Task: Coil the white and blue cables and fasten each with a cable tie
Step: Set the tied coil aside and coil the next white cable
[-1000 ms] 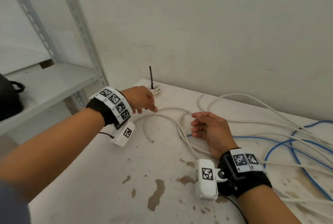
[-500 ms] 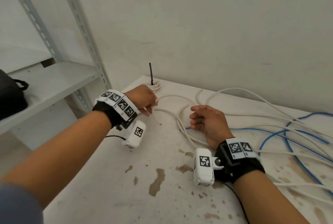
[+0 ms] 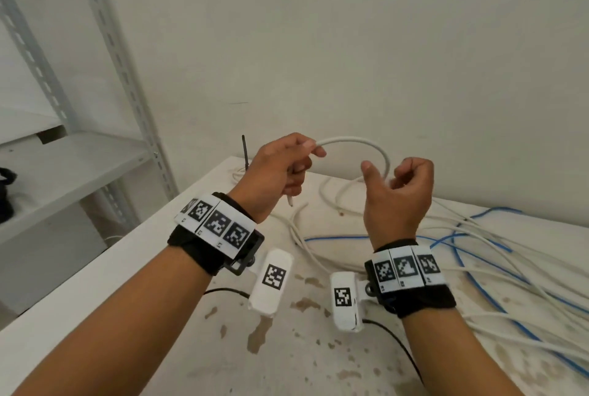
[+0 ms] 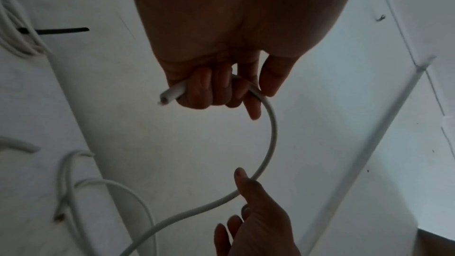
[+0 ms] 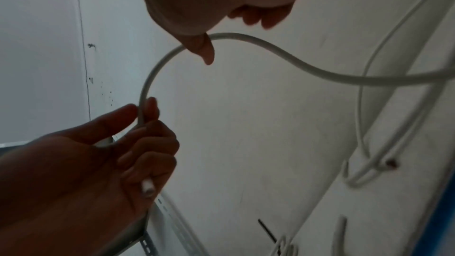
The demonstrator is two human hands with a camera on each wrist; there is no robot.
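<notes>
My left hand [image 3: 287,166] is raised above the table and grips the white cable [image 3: 350,140] just behind its cut end [image 4: 166,96], which pokes out below the fist. From there the cable arcs right to my right hand [image 3: 398,185]. It runs between that hand's thumb [image 5: 202,50] and loosely curled fingers, then drops to the table. More white cable lies in loose loops [image 3: 318,236], tangled with the blue cable [image 3: 478,284] at the right. A black cable tie [image 3: 244,153] stands up from a small white coil [image 4: 14,42] at the table's far left corner.
The white table [image 3: 318,363] is stained and backs onto a plain wall. A grey metal shelf unit [image 3: 79,166] stands to the left, with a black bag [image 3: 4,191] on it. Thin black wires trail from the wrist cameras.
Both hands have risen from the table. The left hand took hold of the white cable's end and lifted it; the cable now arcs between the two hands.
</notes>
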